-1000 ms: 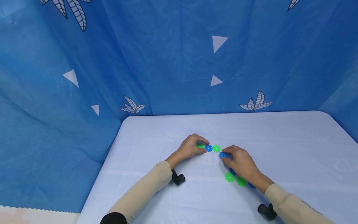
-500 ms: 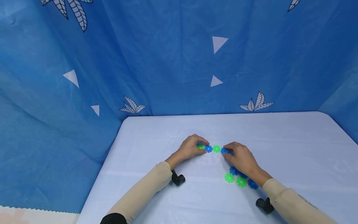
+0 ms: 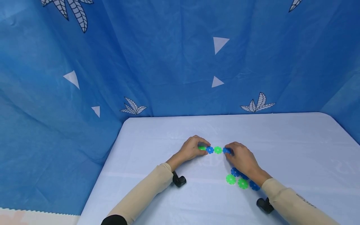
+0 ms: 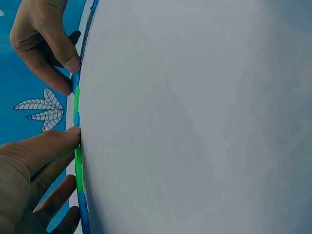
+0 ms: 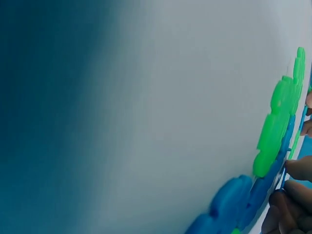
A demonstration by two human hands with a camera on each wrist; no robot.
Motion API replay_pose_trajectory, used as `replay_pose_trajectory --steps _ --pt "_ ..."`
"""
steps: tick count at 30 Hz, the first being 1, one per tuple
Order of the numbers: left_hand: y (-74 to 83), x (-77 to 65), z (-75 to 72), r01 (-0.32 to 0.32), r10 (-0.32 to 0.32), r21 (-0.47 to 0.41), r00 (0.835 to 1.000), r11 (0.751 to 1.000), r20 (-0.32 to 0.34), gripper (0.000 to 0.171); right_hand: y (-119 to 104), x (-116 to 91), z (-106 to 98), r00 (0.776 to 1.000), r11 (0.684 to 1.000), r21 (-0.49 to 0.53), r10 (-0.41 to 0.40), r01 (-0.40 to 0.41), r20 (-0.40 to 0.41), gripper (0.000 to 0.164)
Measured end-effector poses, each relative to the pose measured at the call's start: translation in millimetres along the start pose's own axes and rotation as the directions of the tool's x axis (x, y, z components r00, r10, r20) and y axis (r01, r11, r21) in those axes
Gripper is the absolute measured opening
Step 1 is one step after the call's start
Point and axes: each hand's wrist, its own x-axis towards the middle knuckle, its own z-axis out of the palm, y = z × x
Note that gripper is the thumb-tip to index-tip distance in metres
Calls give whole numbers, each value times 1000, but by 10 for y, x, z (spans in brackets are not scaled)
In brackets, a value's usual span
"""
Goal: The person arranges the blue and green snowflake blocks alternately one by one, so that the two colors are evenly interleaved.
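My left hand (image 3: 194, 147) holds a row of notched plastic discs on the white table, thumb and forefinger pinching the edges of a blue disc (image 3: 209, 150). A green disc (image 3: 202, 148) lies partly under that hand; another blue disc (image 4: 84, 214) beyond it shows only in the left wrist view. To the right of the pinched one is a green disc (image 3: 217, 150). My right hand (image 3: 242, 157) pinches a separate blue disc (image 3: 226, 150) between thumb and forefinger, its edge right at that green disc.
Below my right hand lie loose discs: two green, including a green disc (image 3: 231, 179), and several blue, including a blue disc (image 3: 254, 185); the forearm side overlaps some. Black wrist camera mounts (image 3: 179, 180) hang under both wrists. A blue curtain (image 3: 180, 62) stands behind the table's far edge.
My right hand has moved away from me and slightly right, bringing its blue disc up level with the row and beside the green end disc. The left hand stays in place.
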Motion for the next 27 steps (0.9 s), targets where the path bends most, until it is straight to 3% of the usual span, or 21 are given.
replay_pose_trajectory --steps 15,20,27 --pt "-8 -25 9 10 -10 -5 1000 1000 -4 28 -12 23 -16 999 999 41 8 -10 48 36" --pt "-3 -15 17 0 0 -1 1000 1000 -3 28 20 -32 -51 999 998 48 33 -35 42 39" --pt "0 6 0 -15 14 16 1000 1000 7 29 107 -175 -94 999 996 89 8 -12 45 40"
